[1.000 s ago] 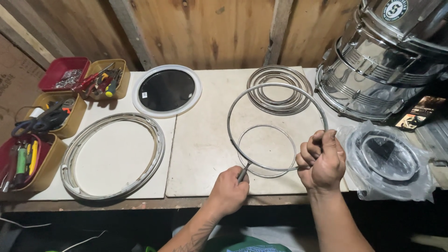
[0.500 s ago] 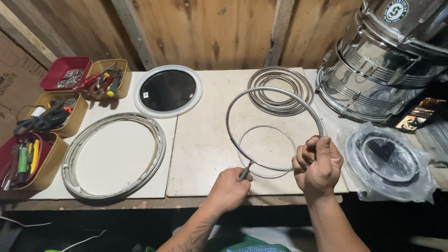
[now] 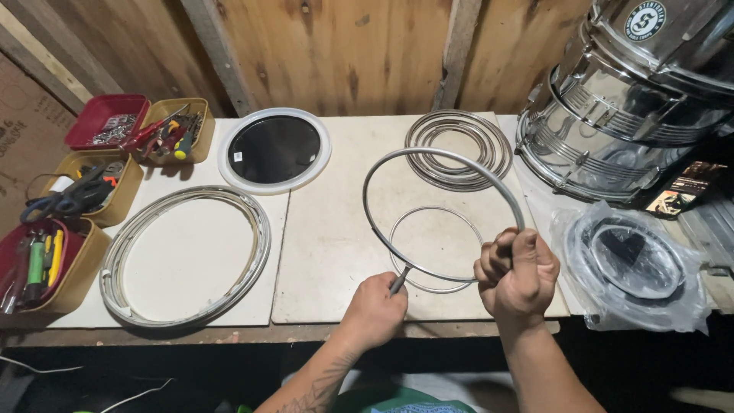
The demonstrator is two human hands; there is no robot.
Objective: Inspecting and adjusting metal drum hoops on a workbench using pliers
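Hoop (image 3: 428,157) of thin grey metal sits between my two hands, lifted and tilted above the bench (image 3: 329,237), its far arc rising toward the stack of nested rings (image 3: 459,149) by the wall. My right hand (image 3: 516,271) is a closed fist around the hoop's near right side. My left hand (image 3: 375,310) is curled shut on the near left part, where a short dark stub pokes out of the grip; I cannot tell whether that stub is a tool or a piece of the hoop itself. Directly under the hoop a smaller thin ring (image 3: 436,248) lies flat on the bench.

Risks as I read them: the hoop is slim and held only along its near edge, so uneven force between the two fists could twist it out of round. If either grip lets go, I judge the sprung metal could snap back and drop onto the smaller ring or knock the nested rings. The chrome drum shells (image 3: 619,130) stand close on the right, within reach of a swinging far arc. The large rim (image 3: 187,256) on the left, the black drumhead (image 3: 275,149) and the tool trays (image 3: 76,191) lie well apart from the hoop.
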